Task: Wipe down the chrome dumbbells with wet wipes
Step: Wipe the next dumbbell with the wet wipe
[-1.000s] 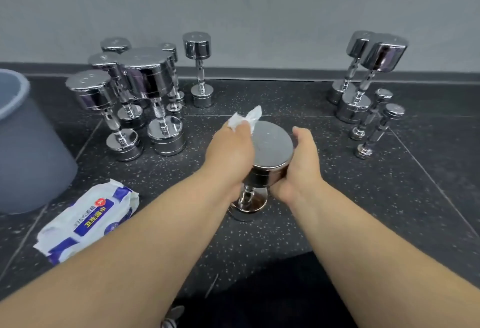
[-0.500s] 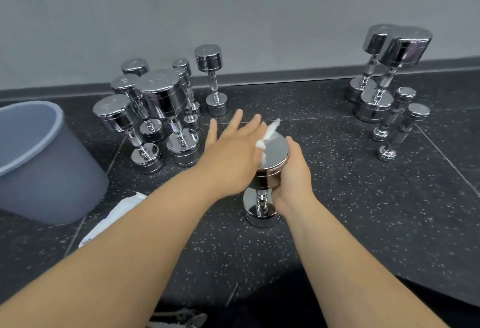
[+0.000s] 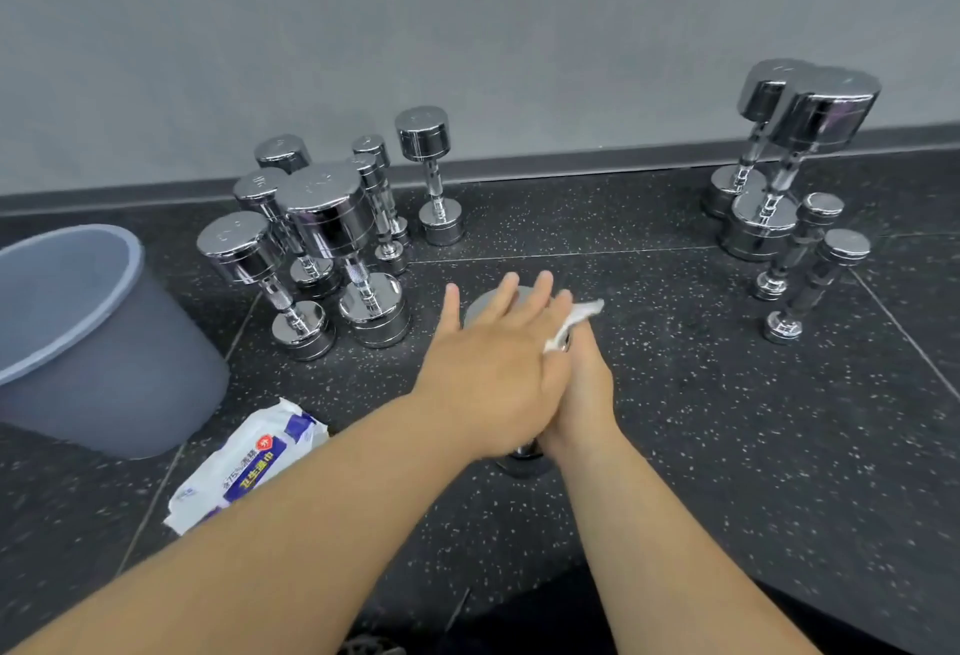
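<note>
Moved: left hand [image 3: 493, 368] slid right across dumbbell [image 3: 480, 309] top and now overlaps right hand [image 3: 582, 384]; wet wipe [image 3: 574, 324] tail now sticks out on the right.
Left fingers [image 3: 506, 291]: straight, spread, pressing wet wipe onto dumbbell top.
Right fingers: hidden under left hand at dumbbell's side; grip can't tell.
Dumbbell: upright mid-floor [image 3: 727, 420], between left group [image 3: 322, 239] and right group [image 3: 779, 197].
Floor's left edge: bin [image 3: 93, 342], wipes pack [image 3: 249, 467].

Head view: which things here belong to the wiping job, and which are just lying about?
In the job: left hand, flat on the wet wipe; centre dumbbell under it; right hand gripping that dumbbell.
Lying about: wipes pack, grey bin, left dumbbell group, right dumbbell group, all untouched.
</note>
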A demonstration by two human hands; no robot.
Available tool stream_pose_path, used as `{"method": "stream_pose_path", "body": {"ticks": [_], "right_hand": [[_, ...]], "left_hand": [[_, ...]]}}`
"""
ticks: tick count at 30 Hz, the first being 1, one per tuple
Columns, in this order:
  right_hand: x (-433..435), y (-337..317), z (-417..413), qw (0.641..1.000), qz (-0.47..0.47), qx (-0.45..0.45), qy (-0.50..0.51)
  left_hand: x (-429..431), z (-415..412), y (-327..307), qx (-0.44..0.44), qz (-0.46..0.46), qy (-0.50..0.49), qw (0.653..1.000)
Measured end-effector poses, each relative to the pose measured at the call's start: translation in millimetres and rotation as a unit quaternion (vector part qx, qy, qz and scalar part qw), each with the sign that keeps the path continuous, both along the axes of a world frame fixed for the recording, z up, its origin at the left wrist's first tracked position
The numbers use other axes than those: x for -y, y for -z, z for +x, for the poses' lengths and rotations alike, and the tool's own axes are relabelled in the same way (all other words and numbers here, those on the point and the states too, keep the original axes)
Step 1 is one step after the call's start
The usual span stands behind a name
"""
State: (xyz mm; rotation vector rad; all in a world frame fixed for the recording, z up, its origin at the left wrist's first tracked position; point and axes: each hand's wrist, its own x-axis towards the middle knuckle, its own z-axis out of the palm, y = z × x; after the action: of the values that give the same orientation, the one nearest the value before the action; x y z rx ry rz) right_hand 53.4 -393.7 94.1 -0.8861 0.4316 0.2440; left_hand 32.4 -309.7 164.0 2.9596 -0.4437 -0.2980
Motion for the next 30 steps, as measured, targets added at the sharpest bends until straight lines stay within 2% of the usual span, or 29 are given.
{"method": "stream_pose_path", "body": {"ticks": [4,6,8,10,14,16,18,22,25,28,30], "right_hand": [[3,3,2,1.000,0.008,-0.021,0.021],[0,4,4,0.999,0.005,-0.029,0.021],[-1,8,6,0.999,0.004,-0.023,0.022],[1,8,6,1.000,0.011,-0.008,0.006],[1,7,5,0.999,0.009,0.027,-0.014],[2,6,4,1.000,-0.003,0.018,0.004],[1,5,3,1.000,0.007,-0.005,0.015],[0,6,4,1.000,0.002,0.004,0.016],[2,7,4,0.999,0.018,0.028,-0.008],[5,7,5,0.998,0.033,0.043,-0.009],[6,7,7,0.999,0.018,0.036,-0.005]], "left_hand": [[-4,35,3,0.011,0.038,-0.085,0.996],[-17,32,6,0.063,0.038,-0.071,0.995],[-23,10,10,0.119,-0.014,-0.015,0.993],[-17,-11,13,0.099,-0.058,0.021,0.993],[6,17,13,0.032,0.003,-0.015,0.999],[-2,44,6,-0.018,0.020,-0.054,0.998],[-23,45,7,-0.029,0.014,-0.058,0.998],[-24,4,23,0.055,-0.013,0.025,0.998],[4,10,23,0.101,0.000,0.055,0.993],[10,30,14,0.049,-0.047,0.016,0.998],[5,41,5,-0.030,-0.182,-0.038,0.982]]}}
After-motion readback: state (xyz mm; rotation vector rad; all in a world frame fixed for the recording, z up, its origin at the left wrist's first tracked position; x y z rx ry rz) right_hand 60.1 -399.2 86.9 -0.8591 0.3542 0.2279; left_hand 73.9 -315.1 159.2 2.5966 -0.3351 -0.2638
